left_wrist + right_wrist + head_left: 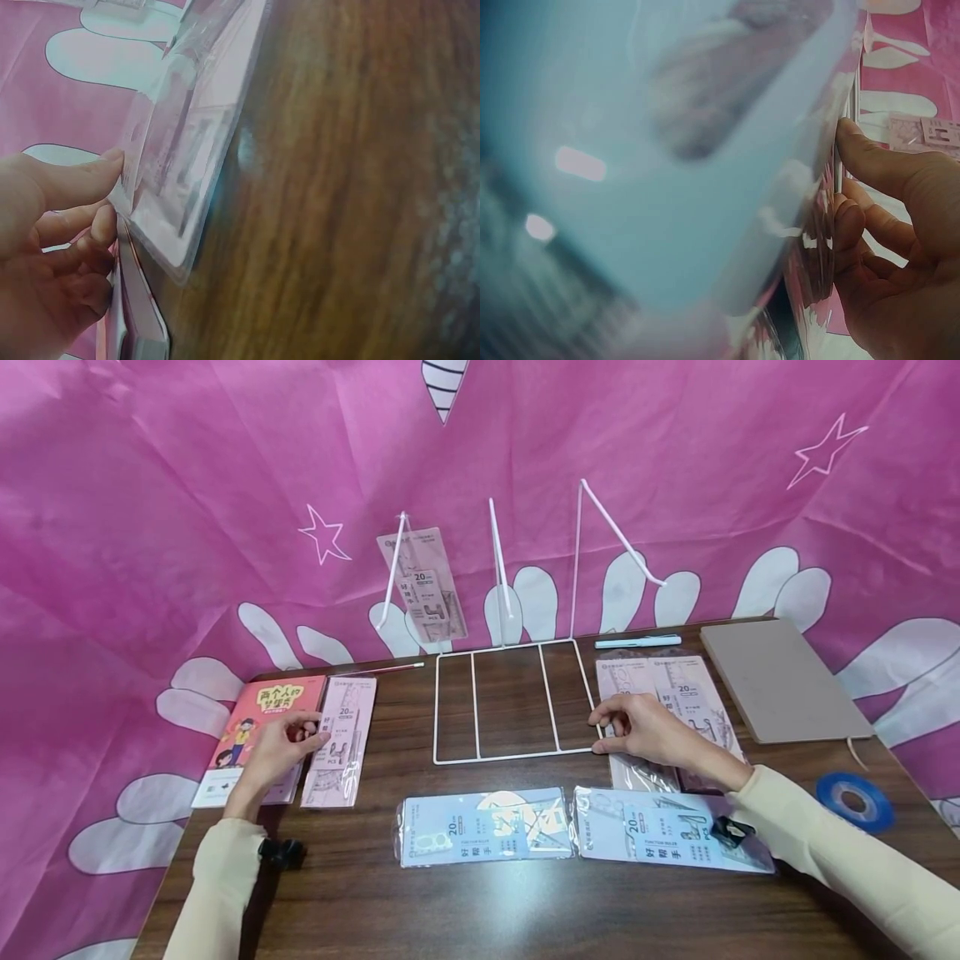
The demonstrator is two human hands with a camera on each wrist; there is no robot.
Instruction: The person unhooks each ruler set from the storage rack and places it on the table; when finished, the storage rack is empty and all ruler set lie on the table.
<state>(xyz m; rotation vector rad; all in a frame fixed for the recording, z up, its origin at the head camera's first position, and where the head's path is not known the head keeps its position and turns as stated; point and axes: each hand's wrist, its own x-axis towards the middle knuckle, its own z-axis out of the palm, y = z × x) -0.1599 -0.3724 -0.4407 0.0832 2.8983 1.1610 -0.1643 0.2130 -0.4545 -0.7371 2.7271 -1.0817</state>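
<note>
My left hand [281, 747] pinches the left edge of a pink ruler set pack [343, 735], which lies beside a red book [281, 697]. In the left wrist view, thumb and fingers meet at the clear edge of that pack [176, 172]. With my right hand [641, 727] I pinch the front right corner of a white wire rack [517, 755]. Its base lies on the table, and three white prongs stand at its back. Another pink ruler set pack [431, 597] hangs from the leftmost prong.
Two blue ruler packs [483, 843] lie along the front. More pink packs [693, 693] lie under and behind my right forearm. A light blue pen [637, 642], a grey-brown notebook [787, 681] and blue tape [828, 785] are to the right. A pencil [382, 668] lies back left.
</note>
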